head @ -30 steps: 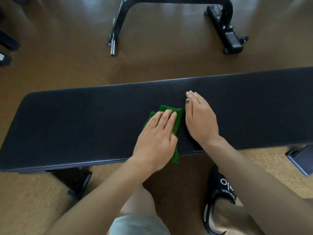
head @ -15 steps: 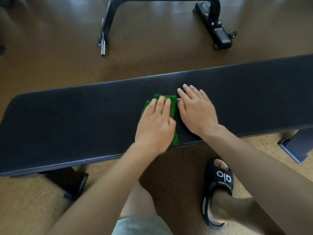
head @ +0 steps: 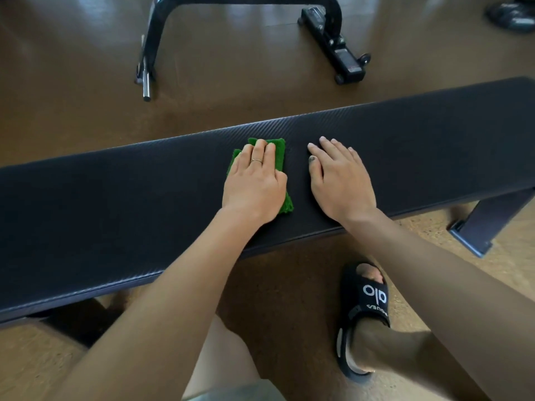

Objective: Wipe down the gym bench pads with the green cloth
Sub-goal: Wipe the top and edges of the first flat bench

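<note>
A long black textured bench pad (head: 115, 204) runs across the view from lower left to upper right. A folded green cloth (head: 278, 153) lies on its middle. My left hand (head: 256, 183) lies flat on the cloth and presses it to the pad; green edges show beyond the fingertips and by the heel of the hand. My right hand (head: 340, 180) rests flat on the bare pad just right of the cloth, fingers slightly spread, holding nothing. A small gap of pad separates the two hands.
A black metal equipment frame (head: 333, 33) with a chrome peg (head: 145, 82) stands on the brown floor beyond the bench. The bench's right leg (head: 486, 224) is at the right. My foot in a black slide sandal (head: 364, 308) is under the near edge.
My left hand has slid the cloth leftward and toward the far edge of the pad. A gap has opened between the two hands, which were touching before.
</note>
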Available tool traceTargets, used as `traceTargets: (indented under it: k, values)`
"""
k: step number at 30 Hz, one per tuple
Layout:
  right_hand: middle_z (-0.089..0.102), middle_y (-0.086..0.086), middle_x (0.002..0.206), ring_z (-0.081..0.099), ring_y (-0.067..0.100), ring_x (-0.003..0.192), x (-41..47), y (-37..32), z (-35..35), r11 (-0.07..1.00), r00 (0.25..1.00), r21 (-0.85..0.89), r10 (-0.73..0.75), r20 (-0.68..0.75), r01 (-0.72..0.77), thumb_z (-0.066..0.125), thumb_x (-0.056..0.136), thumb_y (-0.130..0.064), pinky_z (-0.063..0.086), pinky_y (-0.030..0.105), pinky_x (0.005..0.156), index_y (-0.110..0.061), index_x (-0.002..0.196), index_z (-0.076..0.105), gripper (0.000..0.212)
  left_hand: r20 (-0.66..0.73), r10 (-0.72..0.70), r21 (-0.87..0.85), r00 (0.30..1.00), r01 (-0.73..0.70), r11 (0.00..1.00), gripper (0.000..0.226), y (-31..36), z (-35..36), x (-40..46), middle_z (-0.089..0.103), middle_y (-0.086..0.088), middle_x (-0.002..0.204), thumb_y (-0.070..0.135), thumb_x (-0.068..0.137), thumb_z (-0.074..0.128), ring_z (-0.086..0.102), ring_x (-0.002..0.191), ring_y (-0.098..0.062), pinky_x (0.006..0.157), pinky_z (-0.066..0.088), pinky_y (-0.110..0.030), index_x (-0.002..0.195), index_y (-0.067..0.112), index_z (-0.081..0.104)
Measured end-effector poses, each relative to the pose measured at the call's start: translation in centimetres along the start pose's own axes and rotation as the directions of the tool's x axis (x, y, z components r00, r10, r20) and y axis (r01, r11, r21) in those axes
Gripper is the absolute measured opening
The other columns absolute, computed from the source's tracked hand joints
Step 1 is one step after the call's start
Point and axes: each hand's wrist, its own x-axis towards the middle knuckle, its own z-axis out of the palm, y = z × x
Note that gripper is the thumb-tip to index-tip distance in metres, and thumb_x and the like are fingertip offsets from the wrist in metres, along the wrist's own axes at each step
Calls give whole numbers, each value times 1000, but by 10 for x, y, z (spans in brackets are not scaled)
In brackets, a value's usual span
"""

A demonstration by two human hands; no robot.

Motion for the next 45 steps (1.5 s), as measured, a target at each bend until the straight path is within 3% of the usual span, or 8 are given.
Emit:
traceTargets:
  k: [4, 7, 16, 18, 24, 31, 41, 45]
  values:
    - [36, 4, 163, 26, 20, 153, -3, 0, 1, 1000, 1000, 3, -9, 3, 9, 24, 110, -37, 17, 42, 127, -20, 154, 43, 51, 23, 53, 75, 998, -55, 996, 63, 11, 14, -77, -8, -4, 173, 39, 107, 4, -7, 160, -23, 129, -7, -37, 164, 17, -7]
    - [34, 4, 164, 24, 20, 154, -4, 0, 0, 1000, 1000, 2, -7, 26, 7, 21, 110, -39, 16, 42, 127, -20, 155, 41, 53, 2, 60, 123, 998, -60, 991, 71, 22, 22, -106, 3, -4, 174, 43, 99, -7, 3, 160, -25, 124, -8, -35, 165, 18, 1]
    - [32, 1, 165, 22, 17, 154, 10, 6, 0, 996, 999, 89, -5, 49, 1, 22, 110, -35, 13, 41, 128, -21, 155, 41, 51, -57, -12, 45, 998, 15, 999, 69, 31, 14, 14, 13, -3, 173, 42, 101, 4, 8, 159, -19, 130, 7, -42, 164, 18, 17]
    - [26, 0, 167, 17, 16, 156, 12, 14, -4, 993, 993, 113, -51, 109, 39, 22, 110, -35, 9, 39, 128, -23, 158, 36, 51, -74, -54, 21, 996, 56, 998, 60, 40, 18, 9, 11, -2, 173, 38, 107, 14, 6, 160, -19, 131, 4, -40, 165, 19, 15]
    - [24, 1, 168, 16, 20, 156, 22, 70, -17, 977, 966, -10, -210, 149, 213, 23, 109, -39, 12, 42, 128, -30, 159, 32, 51, -100, -105, 44, 989, 110, 993, 64, 83, 41, -78, 13, 2, 173, 41, 104, 5, 8, 159, -18, 129, 0, -34, 165, 22, 12]
    - [31, 6, 165, 22, 24, 155, 23, 73, -14, 968, 964, 65, -248, 96, 243, 25, 109, -37, 15, 46, 127, -23, 156, 40, 51, -127, -125, 101, 984, 138, 985, 73, 87, 40, -16, 28, -1, 168, 41, 98, -1, 21, 156, -20, 128, 16, -40, 161, 19, 30]
    - [21, 7, 169, 14, 27, 157, 21, 73, -16, 962, 946, 2, -267, 181, 271, 15, 109, -42, 10, 48, 128, -22, 160, 28, 57, -96, -245, 42, 965, 250, 967, 69, 129, 47, -56, 17, 4, 172, 42, 101, -2, 8, 159, -15, 130, 7, -37, 165, 23, 16]
    - [17, 6, 170, 10, 26, 157, 34, 67, -13, 960, 941, -6, -272, 200, 279, 12, 108, -43, 8, 48, 128, -22, 161, 24, 58, -155, -222, 24, 963, 229, 973, 64, 113, 40, -31, 28, 2, 168, 39, 103, 8, 19, 156, -17, 130, 13, -38, 162, 22, 28]
